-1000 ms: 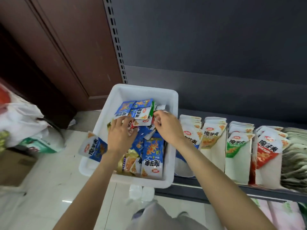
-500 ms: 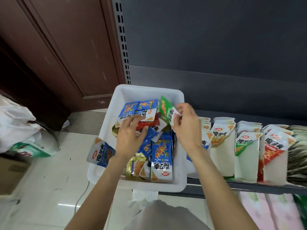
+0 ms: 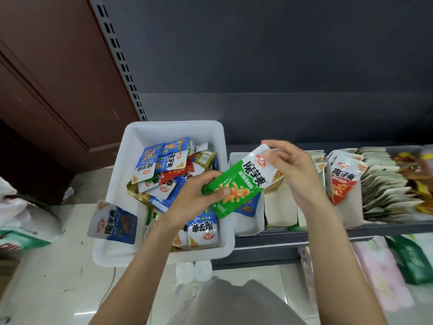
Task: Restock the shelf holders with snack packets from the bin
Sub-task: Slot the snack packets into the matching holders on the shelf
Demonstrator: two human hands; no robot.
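Right now both hands hold one green snack packet (image 3: 236,185) between them, slanted over the gap where the white bin's (image 3: 117,184) right rim meets the first shelf holder (image 3: 246,221). The left hand (image 3: 194,202) grasps the packet's lower green end, thumb across the front and fingers curled behind. The right hand (image 3: 293,170) pinches the white top end with the red logo, fingers bent around the edge. So each grip is clenched on the same packet, which hangs in the air and touches neither bin nor holder as far as I can tell.

The bin sits at the left end of the dark shelf (image 3: 269,245), partly overhanging it, and holds a loose heap of blue packets (image 3: 159,158), a red packet (image 3: 173,174), and a gold one (image 3: 203,158). One blue packet (image 3: 114,222) hangs over the bin's left rim, outside it. Another blue-and-white packet (image 3: 203,231) stands near the bin's front wall.

On the shelf, white cardboard holders stand side by side to the right of the bin. A red-and-white packet (image 3: 344,179) leans at the front of one holder further right. Beyond it lies a fanned row of pale packets (image 3: 386,184). Below the shelf, pink packs (image 3: 379,277) and a green pack (image 3: 412,261) show on a lower level. A white bag (image 3: 21,219) rests on the tiled floor (image 3: 46,277) at left.
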